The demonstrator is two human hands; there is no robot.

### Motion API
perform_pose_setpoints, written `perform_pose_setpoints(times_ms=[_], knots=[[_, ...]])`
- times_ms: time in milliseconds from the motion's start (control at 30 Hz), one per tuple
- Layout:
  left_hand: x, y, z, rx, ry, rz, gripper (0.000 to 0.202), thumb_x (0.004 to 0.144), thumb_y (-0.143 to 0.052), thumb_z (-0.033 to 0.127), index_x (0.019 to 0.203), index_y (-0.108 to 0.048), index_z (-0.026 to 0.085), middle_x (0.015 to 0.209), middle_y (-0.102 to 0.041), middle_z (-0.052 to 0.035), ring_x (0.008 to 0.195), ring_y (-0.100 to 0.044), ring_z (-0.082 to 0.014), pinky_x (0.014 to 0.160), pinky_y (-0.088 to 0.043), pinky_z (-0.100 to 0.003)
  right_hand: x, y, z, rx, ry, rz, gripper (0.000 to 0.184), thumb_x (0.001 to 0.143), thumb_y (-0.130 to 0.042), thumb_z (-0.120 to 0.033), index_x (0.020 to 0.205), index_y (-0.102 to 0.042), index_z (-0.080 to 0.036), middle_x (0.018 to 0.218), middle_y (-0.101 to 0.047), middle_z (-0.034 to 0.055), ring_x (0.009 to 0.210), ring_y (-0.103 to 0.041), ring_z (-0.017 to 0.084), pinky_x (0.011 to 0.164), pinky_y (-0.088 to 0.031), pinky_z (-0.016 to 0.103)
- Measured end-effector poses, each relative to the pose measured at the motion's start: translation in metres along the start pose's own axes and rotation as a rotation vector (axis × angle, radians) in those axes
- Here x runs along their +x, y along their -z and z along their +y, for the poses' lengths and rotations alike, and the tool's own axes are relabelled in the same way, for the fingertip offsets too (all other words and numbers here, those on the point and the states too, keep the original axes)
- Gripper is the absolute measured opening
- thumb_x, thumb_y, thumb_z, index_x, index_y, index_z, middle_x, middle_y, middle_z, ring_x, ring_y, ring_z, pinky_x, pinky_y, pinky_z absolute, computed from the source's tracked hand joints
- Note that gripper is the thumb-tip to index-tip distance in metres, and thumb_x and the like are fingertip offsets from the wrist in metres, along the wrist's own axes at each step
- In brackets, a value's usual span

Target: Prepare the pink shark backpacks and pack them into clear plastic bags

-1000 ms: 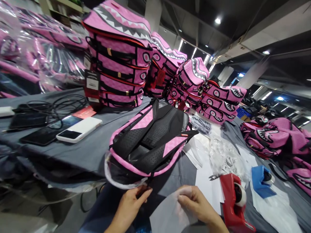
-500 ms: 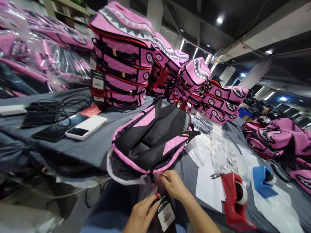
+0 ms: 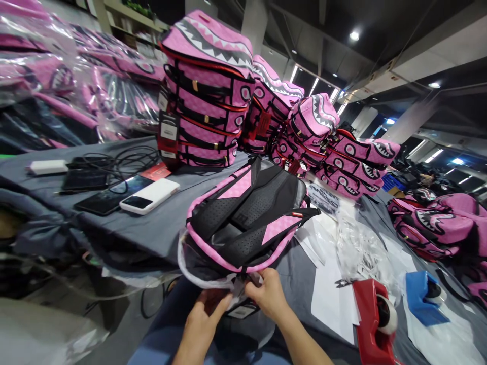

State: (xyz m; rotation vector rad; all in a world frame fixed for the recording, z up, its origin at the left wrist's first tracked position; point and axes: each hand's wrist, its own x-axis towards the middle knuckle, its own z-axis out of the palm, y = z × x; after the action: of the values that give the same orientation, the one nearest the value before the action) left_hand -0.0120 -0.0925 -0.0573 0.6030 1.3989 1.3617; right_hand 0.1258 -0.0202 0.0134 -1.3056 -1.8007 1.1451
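A pink backpack (image 3: 243, 223) with black mesh padding lies back-up on the grey table (image 3: 152, 230), its near end hanging over the table edge in thin clear plastic. My left hand (image 3: 203, 317) is under that end, fingers curled onto a hang tag (image 3: 241, 310) and the plastic. Beside it my right hand (image 3: 268, 294) pinches the plastic and tag cord at the backpack's lower edge. Both hands are closed and touch each other's work spot.
Stacks of pink shark-mouth backpacks (image 3: 209, 96) stand behind, more at right (image 3: 429, 223) and bagged ones at left. Phones (image 3: 150, 196), cables and a power bank lie on the left. A red tape dispenser (image 3: 375, 319), a blue one (image 3: 424, 299), white sheets and plastic bags lie right.
Both hands moved up to the backpack's near edge. The hang tag, dangling below half a second ago, is now tucked up against the bag. The view shifted slightly.
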Motion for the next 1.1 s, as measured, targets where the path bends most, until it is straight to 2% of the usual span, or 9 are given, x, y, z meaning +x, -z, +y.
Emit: perform_pose_setpoints(times_ms=[100,167,333,500,633,767,867,967,1100], knots=[[-0.001,-0.011,0.023,-0.098,0.124,-0.235,0.065,0.069,-0.077,0.063,0.111,-0.068,0.015,0.116,-0.075,-0.0117,0.120,-0.065,-0.0323,0.111,-0.046,-0.045,0.002,0.004,0.002,-0.032,0.014,-0.013,0.026,0.067,-0.054,-0.026,0.080,-0.074,-0.015,0.064,-0.048,-0.0040,0.060,-0.037,0.011,0.058,-0.033,0.022],[0.001,-0.016,0.032,-0.055,0.102,-0.272,0.063,0.070,-0.076,0.060,0.113,-0.069,0.014,0.114,-0.076,-0.0105,0.119,-0.065,-0.0323,0.110,-0.046,-0.043,0.002,0.005,0.001,-0.061,0.013,-0.010,0.025,0.067,-0.053,-0.026,0.077,-0.073,-0.014,0.062,-0.046,-0.0040,0.059,-0.036,0.011,0.057,-0.032,0.022],[0.010,-0.015,0.017,0.085,0.049,-0.100,0.048,0.060,-0.070,0.055,0.089,-0.073,0.016,0.095,-0.078,-0.0103,0.103,-0.069,-0.0368,0.098,-0.052,-0.044,0.000,0.007,-0.009,-0.055,0.018,-0.024,0.025,0.068,-0.053,-0.028,0.076,-0.072,-0.015,0.061,-0.045,-0.0041,0.058,-0.035,0.011,0.055,-0.030,0.021],[-0.005,-0.014,0.009,-0.115,0.060,-0.126,0.049,0.058,-0.070,0.035,0.103,-0.074,0.018,0.111,-0.077,-0.0095,0.111,-0.068,-0.0332,0.103,-0.050,-0.040,-0.001,0.006,-0.011,-0.085,0.026,-0.003,0.017,0.068,-0.052,-0.026,0.068,-0.066,-0.016,0.059,-0.042,-0.0047,0.057,-0.035,0.010,0.055,-0.028,0.021],[-0.008,-0.026,0.021,-0.193,0.111,-0.118,0.052,0.066,-0.077,0.046,0.109,-0.074,0.018,0.112,-0.077,-0.0090,0.117,-0.066,-0.0325,0.107,-0.046,-0.041,-0.001,0.005,-0.010,-0.096,0.039,-0.009,0.014,0.071,-0.054,-0.028,0.066,-0.062,-0.017,0.059,-0.040,-0.0051,0.056,-0.032,0.010,0.053,-0.026,0.021],[0.005,-0.035,0.026,-0.213,0.201,0.036,0.058,0.043,-0.089,0.049,0.088,-0.077,0.014,0.092,-0.079,-0.0104,0.102,-0.068,-0.0356,0.095,-0.049,-0.041,-0.002,0.005,-0.013,-0.086,0.027,-0.010,0.013,0.072,-0.055,-0.027,0.066,-0.061,-0.017,0.056,-0.039,-0.0061,0.053,-0.029,0.009,0.051,-0.024,0.021],[0.011,-0.035,0.023,-0.300,0.230,0.064,0.055,0.035,-0.091,0.044,0.080,-0.077,0.016,0.089,-0.079,-0.0095,0.095,-0.070,-0.0318,0.088,-0.052,-0.037,-0.005,0.010,-0.012,-0.090,0.049,-0.045,0.015,0.080,-0.058,-0.028,0.073,-0.065,-0.017,0.059,-0.042,-0.0059,0.054,-0.032,0.009,0.051,-0.026,0.021],[0.013,-0.033,0.023,-0.390,0.267,0.056,0.049,0.034,-0.091,0.040,0.074,-0.075,0.017,0.089,-0.079,-0.0091,0.090,-0.072,-0.0289,0.085,-0.055,-0.035,-0.011,0.021,-0.004,-0.188,0.176,-0.094,0.028,0.095,-0.054,-0.034,0.079,-0.069,-0.017,0.069,-0.053,-0.0018,0.063,-0.047,0.012,0.060,-0.036,0.021],[0.017,-0.039,0.030,-0.497,0.372,0.061,0.032,0.042,-0.089,0.025,0.069,-0.074,0.015,0.073,-0.077,-0.0099,0.074,-0.073,-0.0284,0.068,-0.059,-0.035,-0.017,0.031,0.003,-0.498,0.413,0.129,0.034,0.104,-0.046,-0.032,0.087,-0.074,-0.020,0.083,-0.066,0.0043,0.072,-0.061,0.015,0.065,-0.041,0.022]])
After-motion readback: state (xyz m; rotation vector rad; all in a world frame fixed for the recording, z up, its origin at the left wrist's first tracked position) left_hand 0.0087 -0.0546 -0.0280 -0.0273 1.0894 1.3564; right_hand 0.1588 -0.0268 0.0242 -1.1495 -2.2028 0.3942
